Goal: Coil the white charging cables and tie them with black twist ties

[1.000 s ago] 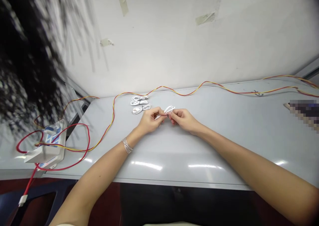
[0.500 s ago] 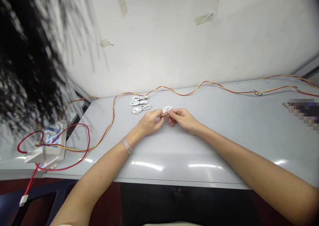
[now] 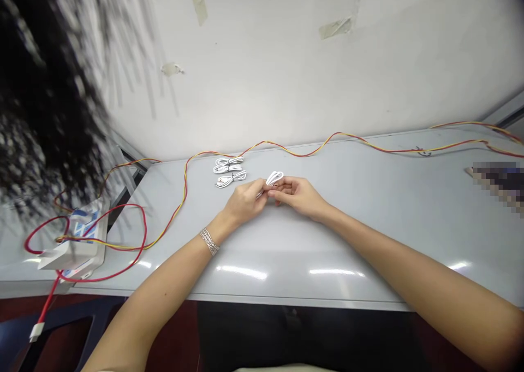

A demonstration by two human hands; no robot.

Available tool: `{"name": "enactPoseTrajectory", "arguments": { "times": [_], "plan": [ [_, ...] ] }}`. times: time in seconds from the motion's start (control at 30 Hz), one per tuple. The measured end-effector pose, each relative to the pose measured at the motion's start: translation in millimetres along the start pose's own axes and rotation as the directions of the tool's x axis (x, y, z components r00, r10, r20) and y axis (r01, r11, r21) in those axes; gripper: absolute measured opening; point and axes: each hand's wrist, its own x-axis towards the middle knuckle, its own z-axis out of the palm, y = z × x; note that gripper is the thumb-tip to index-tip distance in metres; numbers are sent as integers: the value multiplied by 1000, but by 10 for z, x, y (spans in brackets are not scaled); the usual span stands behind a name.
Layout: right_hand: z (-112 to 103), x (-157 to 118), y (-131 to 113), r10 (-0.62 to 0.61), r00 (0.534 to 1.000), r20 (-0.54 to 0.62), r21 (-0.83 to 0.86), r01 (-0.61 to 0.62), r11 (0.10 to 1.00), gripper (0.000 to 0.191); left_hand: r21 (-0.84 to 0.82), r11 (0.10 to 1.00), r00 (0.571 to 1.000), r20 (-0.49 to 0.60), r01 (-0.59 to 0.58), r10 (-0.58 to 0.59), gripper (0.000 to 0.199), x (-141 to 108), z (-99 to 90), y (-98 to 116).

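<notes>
A small white cable bundle (image 3: 274, 178) is held between both hands over the middle of the grey table. My left hand (image 3: 246, 201) is closed round its lower left part, with a bracelet on that wrist. From the right, my right hand (image 3: 298, 196) pinches at the middle of the bundle, thumb and fingertips close together; a thin dark tie seems to be there, too small to make out clearly. White loops stick up above the fingers. Further left on the table lie tied white cable bundles (image 3: 228, 165), one behind another.
Twisted red and yellow wires (image 3: 305, 155) run along the table's back edge by the white wall. At the left are a white device (image 3: 96, 241) and looped red cable. A pixelated object (image 3: 501, 183) lies far right. Dark hair hangs at upper left.
The cable bundle has tilted slightly, and its white loops show more above the fingers. My right thumb has shifted left, towards my left hand's fingertips.
</notes>
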Motion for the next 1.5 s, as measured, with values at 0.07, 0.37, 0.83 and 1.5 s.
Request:
{"name": "enactPoseTrajectory", "arguments": {
  "times": [0.07,0.37,0.83,1.5],
  "plan": [
    [7,-5,-8,24,999,-24,-2,-24,1000,40,12,1000,999,39,11,-11,8,4,-14,20],
    [15,-2,-19,35,998,-46,70,-31,997,43,-74,995,998,-7,65,-66,11,46,9,125],
    [48,-6,-9,69,985,-161,73,-58,996,37,-66,989,991,-13,134,-135,13,27,36,166],
    [42,11,36,52,978,-200,65,-40,997,41,-191,954,971,-21,230,-238,33,39,50,268]
  ]
}}
